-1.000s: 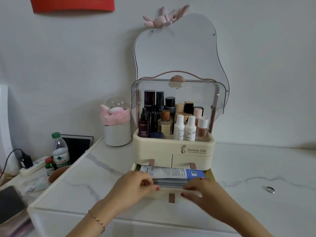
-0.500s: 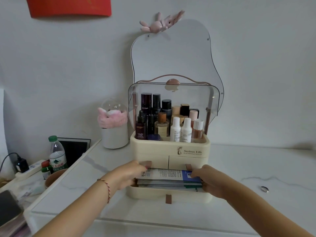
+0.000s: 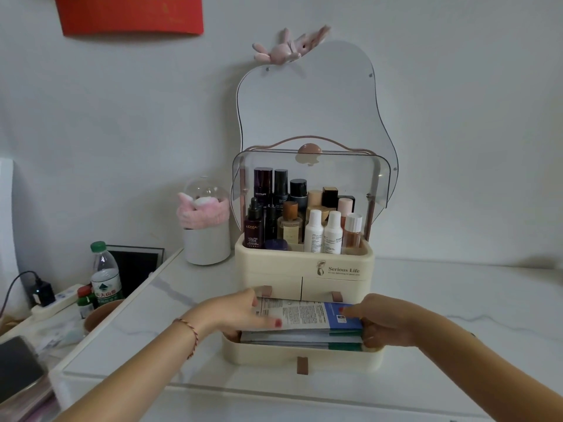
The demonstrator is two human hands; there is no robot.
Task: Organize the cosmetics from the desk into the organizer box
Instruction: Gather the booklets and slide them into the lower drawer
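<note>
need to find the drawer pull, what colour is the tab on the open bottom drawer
Brown tab on the cream bottom drawer, seen best in the head view.

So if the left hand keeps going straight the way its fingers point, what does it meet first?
Likely the right hand: the left hand lies on the stack of sachets in the open bottom drawer, fingers pointing across it. Depth is unclear.

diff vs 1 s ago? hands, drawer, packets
Both hands left the bottom drawer's front edge and moved back to the stack of flat packets: left hand and right hand now hold its ends. The drawer stays open, and the bottles above are unchanged.
</note>
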